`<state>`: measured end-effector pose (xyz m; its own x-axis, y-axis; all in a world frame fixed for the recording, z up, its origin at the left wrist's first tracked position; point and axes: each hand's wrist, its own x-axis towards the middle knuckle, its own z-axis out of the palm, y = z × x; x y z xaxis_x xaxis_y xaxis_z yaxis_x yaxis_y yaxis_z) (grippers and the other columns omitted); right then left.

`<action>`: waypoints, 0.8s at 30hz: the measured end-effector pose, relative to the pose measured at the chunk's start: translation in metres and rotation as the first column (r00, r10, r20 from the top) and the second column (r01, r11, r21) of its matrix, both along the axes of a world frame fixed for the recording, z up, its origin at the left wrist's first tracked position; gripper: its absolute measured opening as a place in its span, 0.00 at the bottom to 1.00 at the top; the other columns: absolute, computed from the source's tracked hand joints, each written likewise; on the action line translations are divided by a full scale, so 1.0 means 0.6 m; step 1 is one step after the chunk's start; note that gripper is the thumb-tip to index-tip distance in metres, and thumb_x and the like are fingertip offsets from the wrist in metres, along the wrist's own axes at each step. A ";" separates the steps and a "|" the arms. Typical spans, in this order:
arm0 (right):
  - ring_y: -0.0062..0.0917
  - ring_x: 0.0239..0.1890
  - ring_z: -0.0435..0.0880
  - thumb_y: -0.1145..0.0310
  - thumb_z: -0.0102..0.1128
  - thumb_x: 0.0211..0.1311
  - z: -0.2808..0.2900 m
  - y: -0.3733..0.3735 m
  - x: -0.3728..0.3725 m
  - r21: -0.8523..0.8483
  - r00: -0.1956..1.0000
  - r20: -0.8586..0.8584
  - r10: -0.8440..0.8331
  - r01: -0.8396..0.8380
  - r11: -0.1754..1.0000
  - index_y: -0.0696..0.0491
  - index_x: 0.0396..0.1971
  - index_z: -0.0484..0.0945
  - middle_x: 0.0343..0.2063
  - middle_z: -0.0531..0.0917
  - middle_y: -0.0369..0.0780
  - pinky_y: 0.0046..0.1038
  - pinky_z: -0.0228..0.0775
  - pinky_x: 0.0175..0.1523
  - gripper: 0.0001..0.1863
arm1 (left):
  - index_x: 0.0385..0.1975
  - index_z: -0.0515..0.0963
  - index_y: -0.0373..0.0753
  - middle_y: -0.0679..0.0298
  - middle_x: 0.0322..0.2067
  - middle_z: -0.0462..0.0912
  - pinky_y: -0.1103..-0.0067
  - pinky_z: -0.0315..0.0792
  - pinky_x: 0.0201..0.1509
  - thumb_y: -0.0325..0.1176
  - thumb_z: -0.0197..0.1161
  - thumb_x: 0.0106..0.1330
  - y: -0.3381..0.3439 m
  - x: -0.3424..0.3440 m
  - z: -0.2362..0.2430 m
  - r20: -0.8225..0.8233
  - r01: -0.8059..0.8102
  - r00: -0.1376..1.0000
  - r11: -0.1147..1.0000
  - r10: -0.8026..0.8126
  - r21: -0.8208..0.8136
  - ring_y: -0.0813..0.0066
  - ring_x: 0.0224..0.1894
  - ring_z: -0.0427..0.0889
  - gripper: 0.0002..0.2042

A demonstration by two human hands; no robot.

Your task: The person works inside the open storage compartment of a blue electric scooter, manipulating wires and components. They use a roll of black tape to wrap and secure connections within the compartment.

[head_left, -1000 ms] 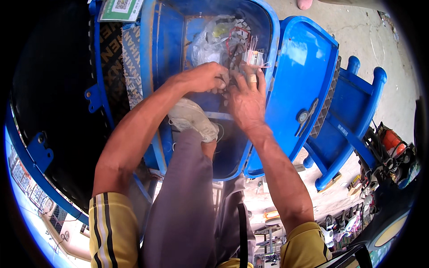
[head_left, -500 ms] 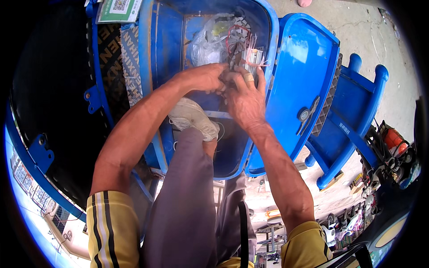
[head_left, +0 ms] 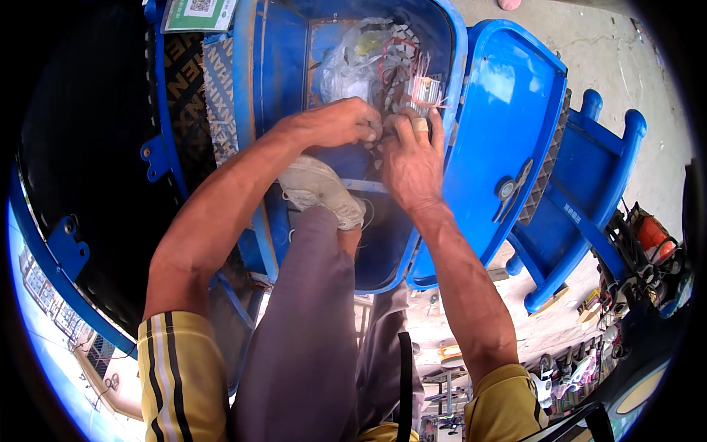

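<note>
My left hand (head_left: 346,124) is closed, its fingers curled over a dusty spot inside an open blue box (head_left: 254,110); what they pinch is too small to make out. Close beside it, my right hand (head_left: 414,166) has its fingers bent onto a dusty bundle of wires (head_left: 392,87), with a tan band round one finger. The ends of that bundle are hidden beneath both hands. Just beyond my right fingertips sits a silver finned metal box (head_left: 425,90) with thin pinkish wires on it. Left of the bundle lies a crumpled clear plastic bag (head_left: 345,74).
My foot in a dirty pale shoe (head_left: 320,188) rests at the box's near part. The blue lid (head_left: 508,110) is swung out to the right, with a round lock on it. Farther right stand a blue tubular frame (head_left: 574,199) and cluttered parts with an orange-red piece (head_left: 652,234).
My left hand has drawn slightly back and away from my right hand, opening a small gap. My right hand stays at the wires. The whole view has shifted slightly.
</note>
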<state>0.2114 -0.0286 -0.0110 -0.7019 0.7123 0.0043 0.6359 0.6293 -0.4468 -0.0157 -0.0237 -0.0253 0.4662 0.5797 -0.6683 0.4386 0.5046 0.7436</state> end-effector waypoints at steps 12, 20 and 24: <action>0.36 0.70 0.76 0.72 0.65 0.63 0.004 -0.001 0.003 -0.031 1.000 -0.010 -0.029 0.029 0.999 0.58 0.35 0.90 0.53 0.82 0.40 0.53 0.54 0.86 0.08 | 0.55 0.88 0.36 0.48 0.49 0.92 0.58 0.80 0.61 0.25 0.66 0.73 0.024 0.042 0.066 -0.312 0.251 0.921 0.968 -0.231 0.026 0.48 0.55 0.90 0.13; 0.36 0.71 0.75 0.71 0.64 0.64 0.010 0.002 -0.004 -0.019 1.000 0.000 -0.017 0.017 1.000 0.57 0.35 0.91 0.53 0.82 0.40 0.52 0.55 0.85 0.09 | 0.53 0.88 0.34 0.47 0.48 0.92 0.60 0.80 0.61 0.24 0.66 0.73 0.013 0.030 0.049 -0.234 0.188 0.957 0.981 -0.172 0.044 0.48 0.56 0.90 0.12; 0.36 0.71 0.75 0.71 0.64 0.64 0.009 0.002 -0.004 -0.013 1.000 -0.008 -0.019 0.019 1.000 0.58 0.36 0.91 0.54 0.82 0.40 0.52 0.56 0.85 0.09 | 0.52 0.90 0.35 0.46 0.48 0.92 0.62 0.80 0.61 0.26 0.69 0.67 0.005 0.023 0.023 -0.205 0.176 0.967 0.979 -0.152 0.106 0.48 0.54 0.91 0.15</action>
